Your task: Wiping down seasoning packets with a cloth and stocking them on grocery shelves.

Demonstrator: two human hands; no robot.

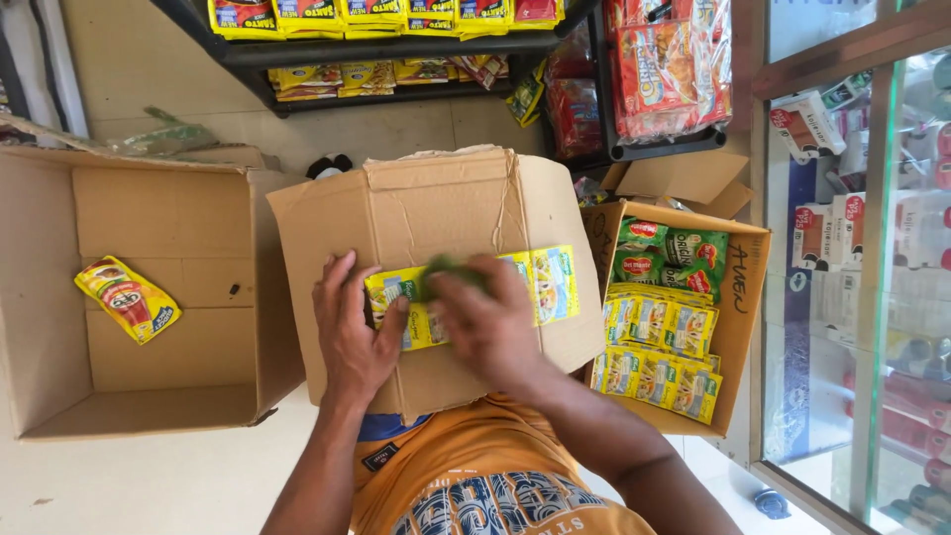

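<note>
Both hands are working on a strip of yellow sachets point(540, 287) lying across a flattened cardboard box point(436, 228) on the lap. Left hand point(352, 332) is pressing the strip's left end, fingers spread flat. Right hand point(485, 327) is blurred, fingers curling over the strip's middle; grasp cannot be confirmed. 1 open carton point(738, 287) of sachets is sitting at right; 1 large box point(40, 297) holding 1 yellow-red packet point(127, 298) is sitting at left.

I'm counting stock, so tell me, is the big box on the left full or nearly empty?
Nearly empty. The open box shows bare cardboard inside, with a single yellow and red sachet lying on it.
</note>
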